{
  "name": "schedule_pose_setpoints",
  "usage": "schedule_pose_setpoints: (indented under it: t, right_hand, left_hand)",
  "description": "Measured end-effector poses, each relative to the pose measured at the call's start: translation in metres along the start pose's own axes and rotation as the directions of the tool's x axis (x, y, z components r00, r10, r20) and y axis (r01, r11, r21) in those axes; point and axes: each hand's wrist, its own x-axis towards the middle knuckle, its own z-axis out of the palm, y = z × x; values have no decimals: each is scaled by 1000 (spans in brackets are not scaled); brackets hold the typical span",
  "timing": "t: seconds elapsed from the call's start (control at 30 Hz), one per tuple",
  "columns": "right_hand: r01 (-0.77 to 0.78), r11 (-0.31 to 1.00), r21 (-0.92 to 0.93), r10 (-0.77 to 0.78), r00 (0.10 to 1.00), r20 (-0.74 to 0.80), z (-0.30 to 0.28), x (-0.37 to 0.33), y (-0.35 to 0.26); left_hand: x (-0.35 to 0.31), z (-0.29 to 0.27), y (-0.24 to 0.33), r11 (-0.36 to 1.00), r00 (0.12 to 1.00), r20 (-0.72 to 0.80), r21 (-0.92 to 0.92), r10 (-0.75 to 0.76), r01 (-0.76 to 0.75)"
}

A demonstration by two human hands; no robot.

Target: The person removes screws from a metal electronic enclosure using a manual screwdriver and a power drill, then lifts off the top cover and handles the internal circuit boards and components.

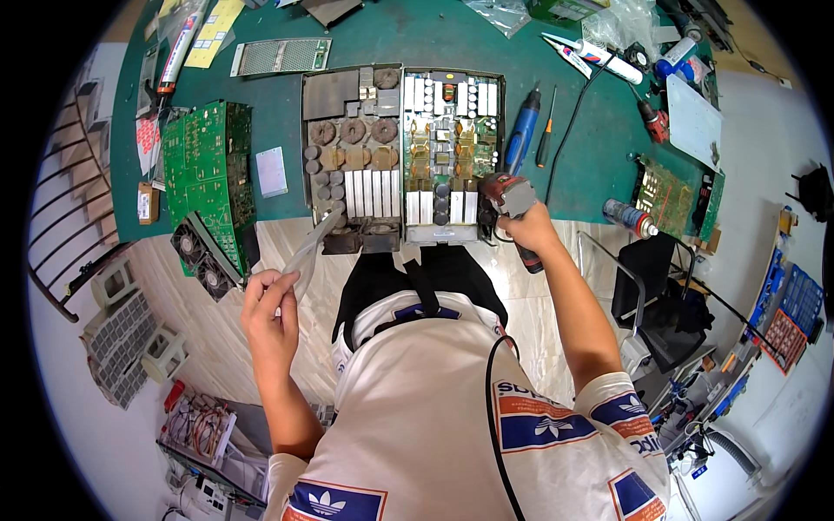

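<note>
My left hand (273,311) is closed, pinching a thin, translucent plastic strip (311,252) in front of the bench edge; the strip tilts up to the right. My right hand (532,227) is wrapped round the grip of a red and black cordless drill (511,194). The drill's front end points left, beside the near right corner of a cleaner open power module (443,130). Against that module's left side lies a dusty open power module (352,143) with brown coils and pale heatsinks. I cannot make out the drill's bit.
A green circuit board (208,161) with black fans (201,260) overhangs the bench at left. To the right lie a blue electric screwdriver (522,130), an orange-handled screwdriver (545,143) and a spray can (630,217). A black chair (645,282) stands off the bench at right.
</note>
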Motion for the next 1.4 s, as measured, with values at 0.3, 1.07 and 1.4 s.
schedule_pose_setpoints:
  t: [0.3, 1.07, 1.4]
  right_hand:
    - [133, 971, -199, -141, 990, -24, -7, 5, -22]
    - [-105, 982, -157, 107, 994, 4, -1, 18, -31]
    - [-110, 989, -100, 108, 994, -28, 3, 10, -32]
  left_hand:
    - [-2, -2, -1, 998, 999, -16, 44, 50, -49]
    - [-14, -6, -6, 983, 987, -103, -122, 123, -135]
    - [-32, -12, -5, 988, 984, -144, -98, 102, -117]
